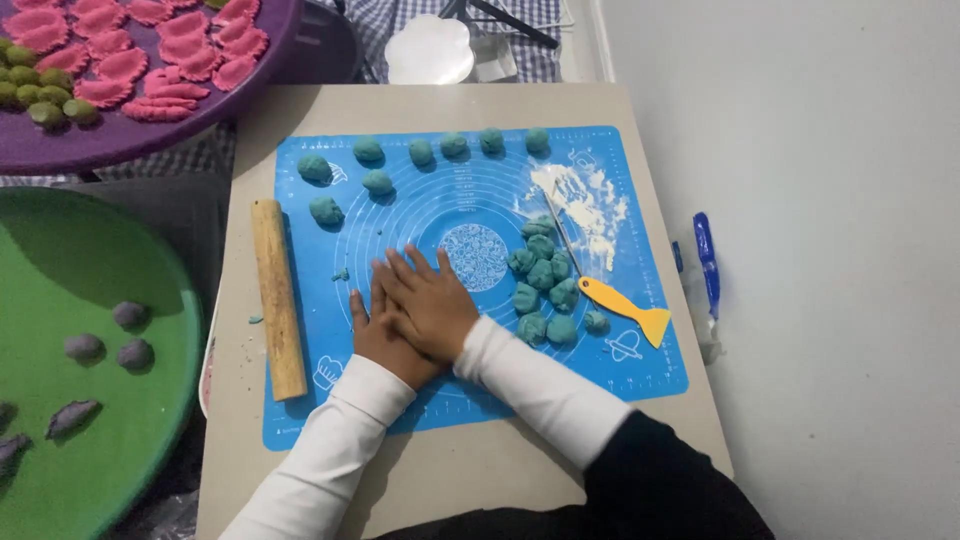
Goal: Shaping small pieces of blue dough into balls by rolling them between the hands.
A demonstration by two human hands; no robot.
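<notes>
At frame centre, the right hand lies flat atop the left hand on the blue silicone mat, teal dough lumps just right.

The right hand lies over the left hand, covering most of it; whatever sits beneath the palms on the blue mat is hidden; the green tray and purple tray are cut off by the frame's edges; the mat's printed markings are too small to make out.

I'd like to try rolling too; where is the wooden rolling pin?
The wooden rolling pin lies along the left edge of the blue silicone mat, just left of the stacked hands.
</notes>
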